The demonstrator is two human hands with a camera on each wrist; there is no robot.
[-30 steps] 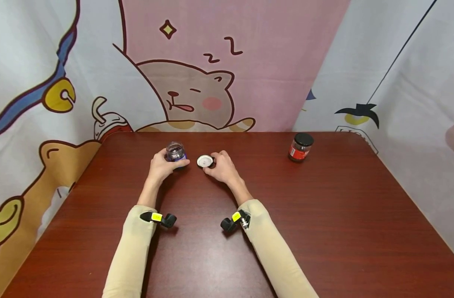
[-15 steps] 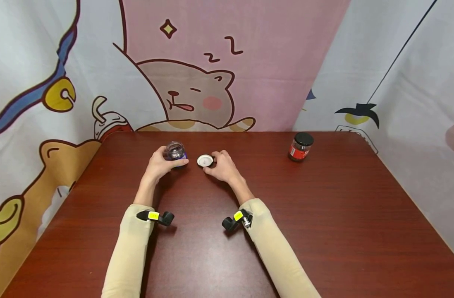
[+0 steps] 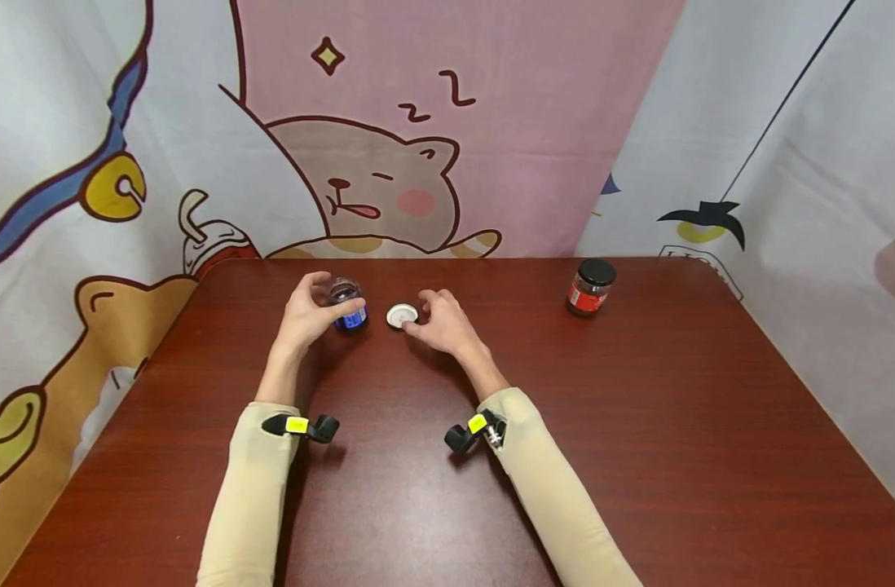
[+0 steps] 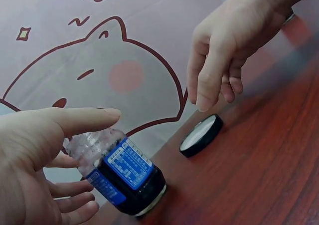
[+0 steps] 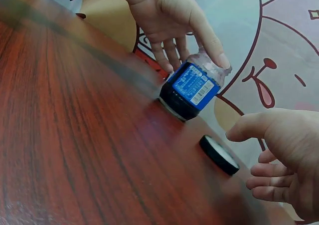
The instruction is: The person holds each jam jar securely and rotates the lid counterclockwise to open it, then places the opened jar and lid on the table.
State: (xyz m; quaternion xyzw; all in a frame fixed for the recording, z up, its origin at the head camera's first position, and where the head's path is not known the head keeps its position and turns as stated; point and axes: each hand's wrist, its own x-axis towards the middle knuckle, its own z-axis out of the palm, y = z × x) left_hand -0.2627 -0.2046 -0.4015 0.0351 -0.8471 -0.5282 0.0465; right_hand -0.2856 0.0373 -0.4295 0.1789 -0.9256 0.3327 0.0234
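Observation:
An uncapped glass jar (image 3: 352, 318) with a blue label and dark contents stands upright on the table, left of centre. My left hand (image 3: 301, 318) is spread loosely around it, the thumb near the neck and the other fingers on the far side, as the left wrist view shows with the jar (image 4: 130, 167). Just right of the jar, a black-rimmed lid (image 3: 401, 316) lies with its white inside up. Beside that lid is my right hand (image 3: 447, 326), fingers relaxed; the right wrist view shows a gap between the thumb and the lid (image 5: 219, 155).
A second jar (image 3: 591, 289), with a red label and black lid, stands at the back right of the brown wooden table (image 3: 638, 424). A cartoon-printed curtain (image 3: 535, 122) hangs behind the table's far edge.
My left hand has loosened from the blue-labelled jar and drawn back left, uncovering more of its label. My right fingers have come off the lid, which stays on the table.

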